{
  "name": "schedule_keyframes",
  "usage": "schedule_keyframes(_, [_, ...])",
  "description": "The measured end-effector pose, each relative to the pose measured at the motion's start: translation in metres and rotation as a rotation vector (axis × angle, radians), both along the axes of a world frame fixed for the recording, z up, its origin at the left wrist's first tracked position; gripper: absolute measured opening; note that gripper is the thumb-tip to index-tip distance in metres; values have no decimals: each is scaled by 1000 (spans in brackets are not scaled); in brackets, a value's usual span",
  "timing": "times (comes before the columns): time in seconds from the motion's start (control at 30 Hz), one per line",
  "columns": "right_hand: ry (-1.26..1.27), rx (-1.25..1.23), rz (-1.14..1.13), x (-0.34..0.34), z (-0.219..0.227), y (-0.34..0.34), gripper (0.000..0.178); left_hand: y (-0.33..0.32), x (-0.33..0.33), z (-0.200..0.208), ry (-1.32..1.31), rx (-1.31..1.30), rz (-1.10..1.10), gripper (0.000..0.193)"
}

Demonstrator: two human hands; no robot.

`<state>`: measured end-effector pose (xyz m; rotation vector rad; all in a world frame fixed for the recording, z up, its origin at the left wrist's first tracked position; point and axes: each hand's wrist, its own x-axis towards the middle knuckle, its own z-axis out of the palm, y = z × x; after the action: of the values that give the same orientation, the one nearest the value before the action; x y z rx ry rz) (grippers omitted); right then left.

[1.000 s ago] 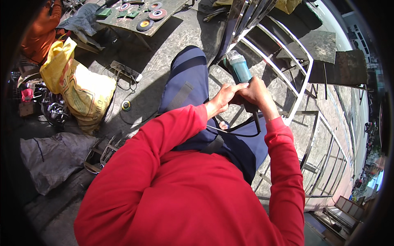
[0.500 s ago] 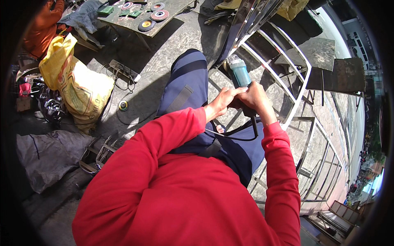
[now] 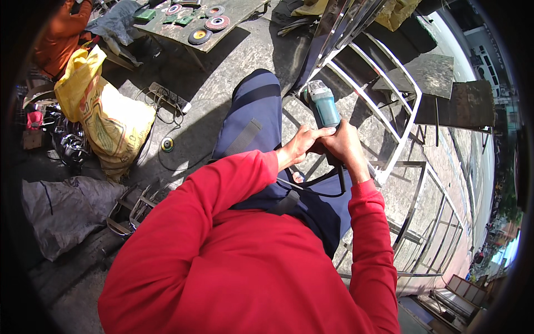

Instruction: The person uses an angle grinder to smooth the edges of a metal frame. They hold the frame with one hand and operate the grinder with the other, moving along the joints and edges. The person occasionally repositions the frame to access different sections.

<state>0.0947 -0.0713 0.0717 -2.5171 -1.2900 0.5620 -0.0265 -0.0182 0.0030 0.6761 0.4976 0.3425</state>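
Note:
A teal angle grinder [image 3: 326,111] with a grey head points away from me, beyond my knees. My right hand [image 3: 346,143] is wrapped round its dark rear body. Against the same rear part, my left hand [image 3: 299,147] is closed, its thumb stretched across to the right hand. From the grinder's back end a black cord [image 3: 328,195] loops over my lap. The grinder's head is close to a shiny metal tube frame [image 3: 364,100]; I cannot tell whether its disc touches the frame.
Grinding discs [image 3: 217,23] lie on a low table [image 3: 236,12] at the far left. A yellow sack [image 3: 119,119], a power strip [image 3: 169,98] with tangled cords, and a loose disc [image 3: 167,145] are on my left. More metal framing [image 3: 418,203] lies right. A person in orange [image 3: 58,42] sits far left.
The grinder and both hands have come slightly nearer to my body. My right forearm has shifted a little left, and the cord's loop hangs lower.

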Motion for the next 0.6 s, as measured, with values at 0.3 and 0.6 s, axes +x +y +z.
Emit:
schedule_keyframes(0.3, [-6, 23, -58, -3, 1, -7, 52, 3, 4, -6, -2, 47, -37, 35])
schedule_keyframes(0.6, [39, -72, 7, 1, 10, 9, 52, 4, 0, -6, -7, -65, -31, 37])
